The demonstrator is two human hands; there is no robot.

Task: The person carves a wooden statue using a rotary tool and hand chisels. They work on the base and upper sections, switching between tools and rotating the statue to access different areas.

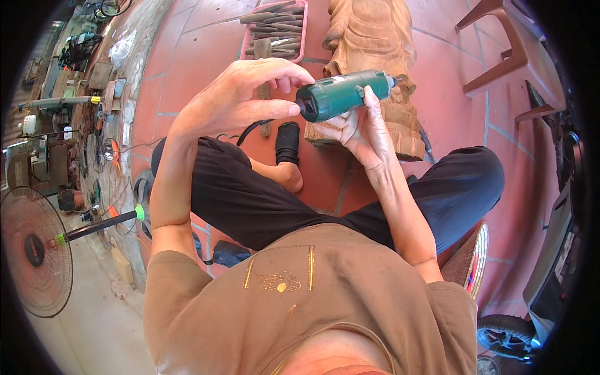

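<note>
A green rotary tool (pixel 347 94) with a dark rear end and a metal nose lies level in the air above my lap, its nose toward the right. My right hand (pixel 365 134) grips it from below, with the thumb up along its near side. At the rear end, my left hand (pixel 247 94) has its thumb and index fingertips against the tool, the other fingers curled. A carved wooden statue (pixel 369 37) lies beyond the tool on the floor, partly hidden by it. A black cord (pixel 253 131) shows below the left hand.
A pink tray (pixel 305 28) of several carving chisels (pixel 278 28) lies on the red tiled floor (pixel 437 69), a wooden mallet (pixel 262 94) before it. A brown plastic chair (pixel 519 56) stands right. A fan (pixel 37 250) and cluttered tools are left; a woven hat (pixel 465 262) is beside me.
</note>
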